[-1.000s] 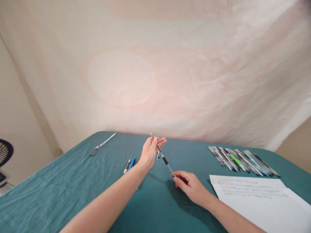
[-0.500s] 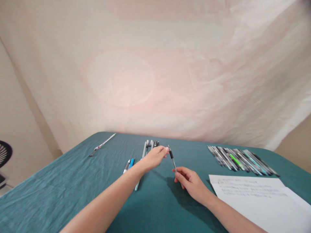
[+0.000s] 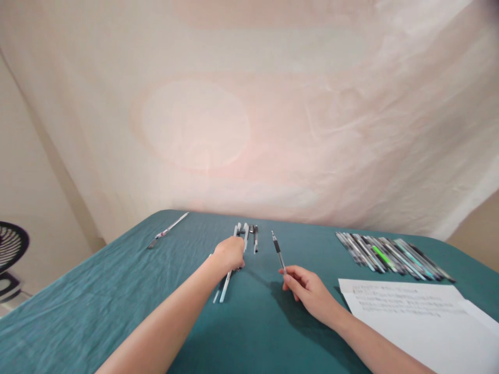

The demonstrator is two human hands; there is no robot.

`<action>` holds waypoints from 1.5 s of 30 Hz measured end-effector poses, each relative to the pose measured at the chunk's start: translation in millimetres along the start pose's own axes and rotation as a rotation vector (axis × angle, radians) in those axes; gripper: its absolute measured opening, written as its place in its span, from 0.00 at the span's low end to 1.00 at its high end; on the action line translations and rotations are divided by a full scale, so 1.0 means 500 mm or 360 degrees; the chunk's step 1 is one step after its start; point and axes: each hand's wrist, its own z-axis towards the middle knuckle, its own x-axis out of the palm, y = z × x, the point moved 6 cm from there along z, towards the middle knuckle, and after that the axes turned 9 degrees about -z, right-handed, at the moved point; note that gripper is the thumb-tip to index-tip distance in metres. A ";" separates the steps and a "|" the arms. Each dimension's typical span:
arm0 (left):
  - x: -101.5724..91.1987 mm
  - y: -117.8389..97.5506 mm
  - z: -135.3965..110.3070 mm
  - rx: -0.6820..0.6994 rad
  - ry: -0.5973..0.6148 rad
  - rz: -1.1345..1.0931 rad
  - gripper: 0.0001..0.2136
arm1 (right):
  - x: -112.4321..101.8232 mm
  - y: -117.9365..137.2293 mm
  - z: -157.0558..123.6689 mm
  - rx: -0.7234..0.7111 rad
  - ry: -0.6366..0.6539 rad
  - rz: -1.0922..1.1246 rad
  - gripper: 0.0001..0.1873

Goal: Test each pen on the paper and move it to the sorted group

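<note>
My right hand (image 3: pixel 306 288) pinches a clear-barrelled pen (image 3: pixel 278 250) near its lower end. The pen has a black grip, and its bare metal tip points up and away. Over a loose group of pens in the middle of the table is my left hand (image 3: pixel 231 253), its fingers curled downward. The hand's back hides most of the fingers and whatever lies in them. A pale pen (image 3: pixel 225 287) sticks out below that hand, and a white pen (image 3: pixel 246 236) shows beyond it. Just to the right lies a dark-and-clear pen (image 3: pixel 255 239).
Many pens, one bright green (image 3: pixel 382 257), lie in a row at the right. Nearer me is a sheet of paper (image 3: pixel 409 332) with writing. A lone pen (image 3: pixel 168 230) lies at the far left of the green tablecloth (image 3: pixel 117 291). A black fan (image 3: pixel 11 249) stands off the left edge.
My left hand has left the tip of the upright pen and moved left and down onto the pens in the middle. My right hand keeps its pen in nearly the same place.
</note>
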 end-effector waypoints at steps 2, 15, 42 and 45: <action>0.010 0.001 0.002 -0.0009 0.0063 -0.0029 0.02 | 0.000 0.000 0.000 -0.0007 -0.0001 -0.0001 0.20; 0.042 0.005 -0.007 0.0169 0.0155 -0.0447 0.10 | -0.001 0.007 0.000 0.0002 0.0003 -0.0028 0.22; 0.022 -0.020 0.054 0.0383 0.0223 -0.2854 0.11 | 0.006 0.003 -0.001 -0.0129 0.0042 -0.0097 0.19; 0.025 -0.028 0.049 0.0393 0.0297 -0.2870 0.08 | 0.006 0.003 -0.001 -0.0115 0.0045 -0.0095 0.20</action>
